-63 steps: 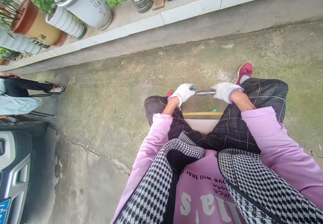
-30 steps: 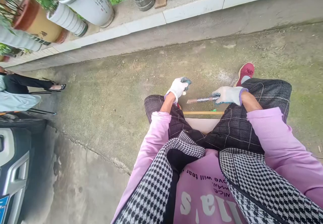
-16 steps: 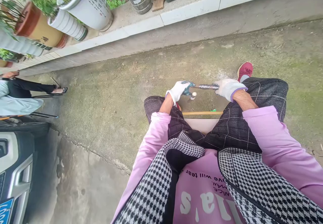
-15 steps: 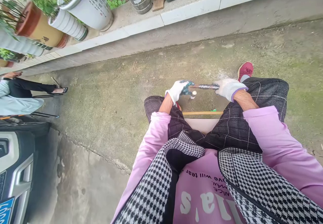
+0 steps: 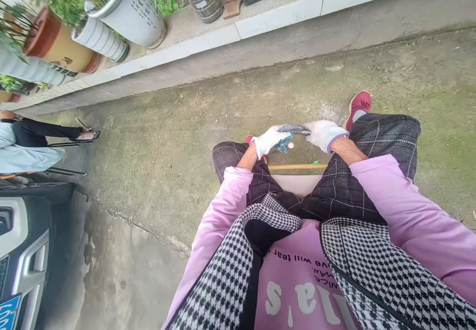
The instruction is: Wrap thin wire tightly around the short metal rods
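Between my two hands, above the concrete ground, is a dark rod wound with silvery wire (image 5: 306,131); only a short stretch shows. My left hand (image 5: 273,139), in a white knit glove with blue-grey coated fingers, is closed around the rod's left part. My right hand (image 5: 323,134), in a white glove with a purple cuff, grips the right end from above. The hands are close together. Just below the left fingers the white top of a small object (image 5: 290,145) peeks out, mostly hidden by the glove.
I sit with knees apart; a yellowish stick or edge (image 5: 297,167) and a small green scrap (image 5: 314,162) lie between them. Potted plants (image 5: 137,13) line a tiled ledge (image 5: 208,40) ahead. A seated person (image 5: 37,134) and a parked car (image 5: 26,250) are at left.
My right hand has moved left toward my left hand. My left hand has come slightly right over the rod, covering most of the wire winding and the small white-topped object.
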A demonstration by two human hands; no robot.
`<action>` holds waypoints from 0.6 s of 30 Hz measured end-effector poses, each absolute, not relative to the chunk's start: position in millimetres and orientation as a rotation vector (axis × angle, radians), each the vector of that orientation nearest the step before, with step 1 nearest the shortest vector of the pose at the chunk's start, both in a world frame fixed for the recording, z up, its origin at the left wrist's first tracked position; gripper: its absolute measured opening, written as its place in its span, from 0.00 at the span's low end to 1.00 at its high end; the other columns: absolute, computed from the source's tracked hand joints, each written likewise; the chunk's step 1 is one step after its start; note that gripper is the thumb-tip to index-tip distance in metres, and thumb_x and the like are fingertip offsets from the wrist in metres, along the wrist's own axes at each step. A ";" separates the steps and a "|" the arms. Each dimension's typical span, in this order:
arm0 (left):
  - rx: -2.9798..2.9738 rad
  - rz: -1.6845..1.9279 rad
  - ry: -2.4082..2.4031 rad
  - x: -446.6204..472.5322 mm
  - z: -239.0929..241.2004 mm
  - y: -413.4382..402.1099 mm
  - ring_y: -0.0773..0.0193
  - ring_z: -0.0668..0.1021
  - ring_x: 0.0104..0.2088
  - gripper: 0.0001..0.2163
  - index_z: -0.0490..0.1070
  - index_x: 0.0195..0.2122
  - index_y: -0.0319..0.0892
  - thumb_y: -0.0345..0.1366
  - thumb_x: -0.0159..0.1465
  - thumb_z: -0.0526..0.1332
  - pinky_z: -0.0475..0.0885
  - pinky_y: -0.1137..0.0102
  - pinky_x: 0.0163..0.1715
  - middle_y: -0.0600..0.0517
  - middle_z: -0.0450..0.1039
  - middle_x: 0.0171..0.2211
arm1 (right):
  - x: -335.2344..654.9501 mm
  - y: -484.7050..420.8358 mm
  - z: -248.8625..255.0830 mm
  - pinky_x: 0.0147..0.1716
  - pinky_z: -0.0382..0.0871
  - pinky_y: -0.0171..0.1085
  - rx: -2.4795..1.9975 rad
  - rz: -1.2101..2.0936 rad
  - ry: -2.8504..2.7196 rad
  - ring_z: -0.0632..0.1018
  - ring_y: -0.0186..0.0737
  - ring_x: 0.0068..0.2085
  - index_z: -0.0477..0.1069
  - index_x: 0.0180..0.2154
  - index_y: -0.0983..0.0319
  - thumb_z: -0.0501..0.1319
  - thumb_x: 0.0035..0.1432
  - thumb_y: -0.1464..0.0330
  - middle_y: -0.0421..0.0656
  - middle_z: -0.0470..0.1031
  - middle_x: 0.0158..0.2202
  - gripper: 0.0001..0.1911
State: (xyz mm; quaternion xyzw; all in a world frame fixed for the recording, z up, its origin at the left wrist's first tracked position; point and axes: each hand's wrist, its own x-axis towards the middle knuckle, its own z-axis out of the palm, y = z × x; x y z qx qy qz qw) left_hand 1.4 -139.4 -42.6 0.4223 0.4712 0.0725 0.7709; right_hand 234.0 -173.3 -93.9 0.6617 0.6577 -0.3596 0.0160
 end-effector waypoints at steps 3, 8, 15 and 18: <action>1.008 0.077 1.023 5.3 -45.3 -145.3 0.71 0.73 0.20 0.25 0.82 0.69 0.31 0.32 0.72 0.76 0.75 0.74 0.29 0.63 0.70 0.21 | 243.9 -168.0 -90.6 0.45 0.82 0.51 2.259 -1.212 1.981 0.88 0.62 0.43 0.86 0.44 0.59 0.73 0.59 0.67 0.52 0.86 0.38 0.11; 1.041 0.212 1.015 2.8 -41.9 -136.3 0.73 0.70 0.20 0.11 0.86 0.55 0.33 0.31 0.75 0.73 0.80 0.73 0.33 0.63 0.69 0.21 | 268.6 -166.7 -76.9 0.27 0.75 0.39 2.702 -1.929 1.636 0.75 0.39 0.27 0.81 0.59 0.60 0.75 0.61 0.63 0.41 0.81 0.35 0.25; 1.057 0.317 1.158 5.9 -50.0 -129.1 0.72 0.69 0.19 0.07 0.79 0.38 0.39 0.29 0.76 0.67 0.78 0.74 0.32 0.61 0.68 0.19 | 282.1 -180.8 -59.9 0.21 0.63 0.33 2.279 -2.881 1.436 0.71 0.33 0.25 0.82 0.57 0.60 0.86 0.45 0.61 0.38 0.77 0.33 0.37; 1.137 0.362 1.162 6.2 -59.2 -124.7 0.71 0.70 0.20 0.09 0.77 0.33 0.41 0.29 0.72 0.70 0.70 0.75 0.28 0.60 0.68 0.19 | 278.8 -187.9 -53.5 0.22 0.65 0.35 1.921 -2.774 1.642 0.71 0.35 0.26 0.85 0.52 0.62 0.89 0.42 0.54 0.38 0.76 0.31 0.38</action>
